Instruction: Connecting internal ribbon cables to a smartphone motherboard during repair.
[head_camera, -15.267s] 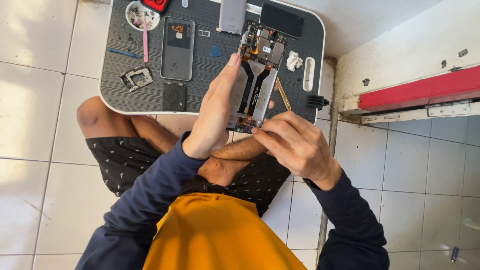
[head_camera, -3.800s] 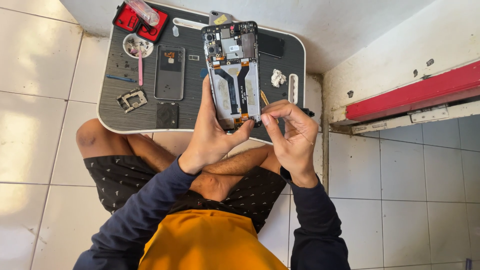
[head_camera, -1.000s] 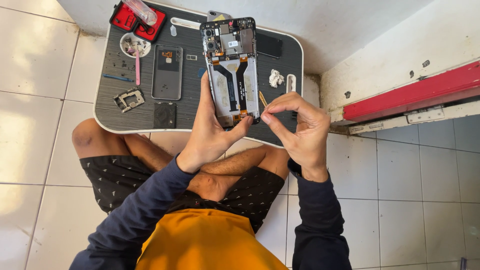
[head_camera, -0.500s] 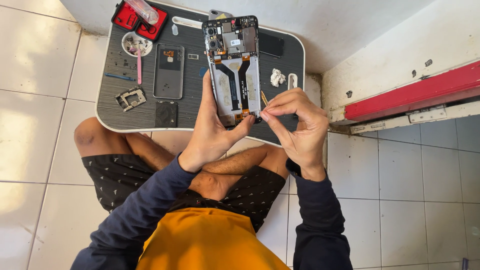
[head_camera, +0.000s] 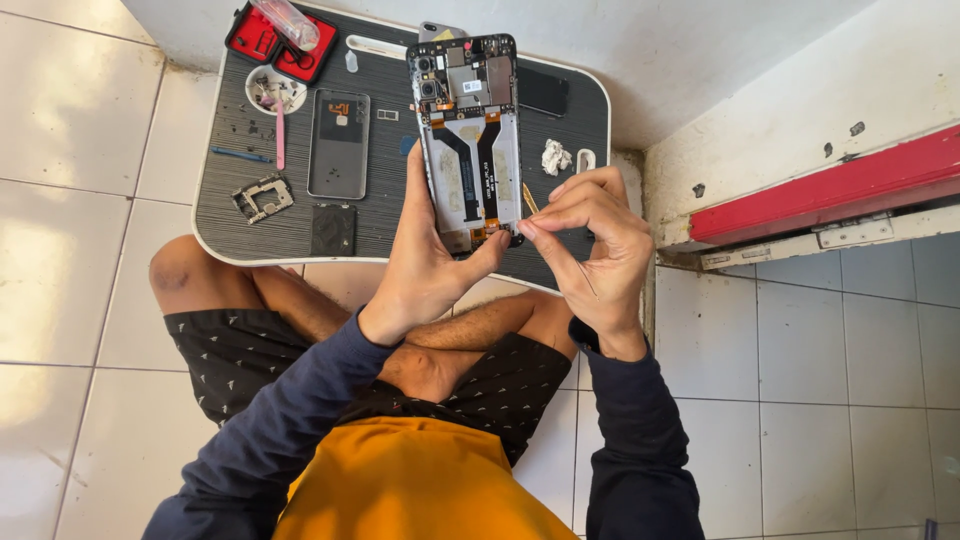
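Note:
My left hand (head_camera: 425, 270) holds an opened smartphone (head_camera: 468, 140) upright above the lap table, its back cover off and its boards and flex cables showing. The thumb presses the phone's lower edge. My right hand (head_camera: 590, 250) is beside the phone's lower right corner with thumb and forefinger pinched together. A thin yellow-tipped tool (head_camera: 530, 198) sticks up from that pinch next to the phone's edge.
A dark ribbed lap table (head_camera: 250, 225) lies over my crossed legs. On it are a phone back cover (head_camera: 338, 143), a small metal frame (head_camera: 262, 196), a black square part (head_camera: 333, 229), a parts dish (head_camera: 274, 90), a red case (head_camera: 280, 35), a crumpled white wad (head_camera: 555, 156). A red-edged step (head_camera: 830, 185) is at right.
The phone has stayed in my left hand. My right hand has shifted slightly up and closer to the phone's lower right corner.

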